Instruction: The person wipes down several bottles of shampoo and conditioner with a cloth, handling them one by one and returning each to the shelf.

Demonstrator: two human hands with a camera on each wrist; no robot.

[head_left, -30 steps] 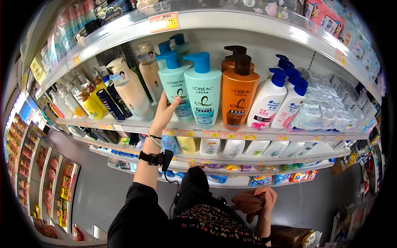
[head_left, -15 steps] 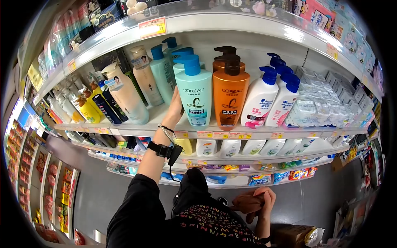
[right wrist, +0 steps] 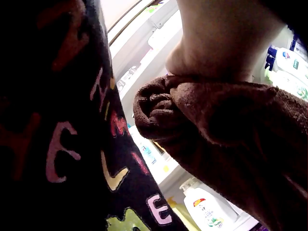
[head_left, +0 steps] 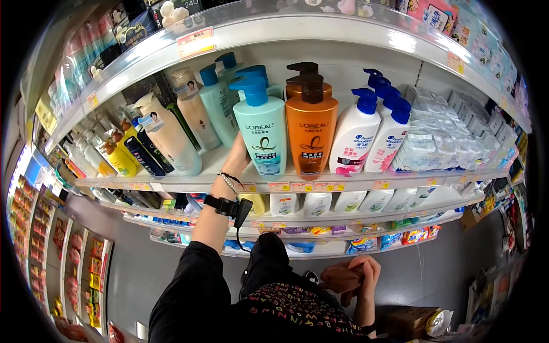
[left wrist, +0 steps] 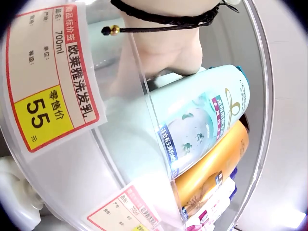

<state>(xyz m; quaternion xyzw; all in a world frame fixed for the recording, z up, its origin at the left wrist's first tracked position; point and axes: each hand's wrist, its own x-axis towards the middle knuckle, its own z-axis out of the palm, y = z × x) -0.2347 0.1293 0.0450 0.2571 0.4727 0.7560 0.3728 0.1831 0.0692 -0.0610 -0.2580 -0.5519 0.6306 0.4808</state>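
Observation:
On the shelf (head_left: 211,178) in the head view, my left hand (head_left: 238,158) reaches in at the left side of the front aqua pump bottle (head_left: 264,134); its fingers are hidden behind that bottle. Another aqua bottle (head_left: 257,73) shows partly behind the front one, and a paler one (head_left: 219,106) leans to the left of the hand. The left wrist view has the hand (left wrist: 166,50) close against the aqua bottle (left wrist: 202,113), fingers out of sight. Low in the head view, my right hand (head_left: 366,277) grips a brown cloth (head_left: 342,278), which fills much of the right wrist view (right wrist: 231,125).
Orange bottles (head_left: 311,134) and white bottles with blue pumps (head_left: 355,134) stand on the right, then clear-wrapped packs (head_left: 434,143). Peach bottles (head_left: 168,137) stand on the left. A shelf edge (head_left: 274,31) runs above. Near the floor is a cardboard box (head_left: 409,320).
My left hand has left the front of the left aqua bottle and is now in beside the front one. An aqua bottle now stands behind the front one. The right hand keeps its cloth.

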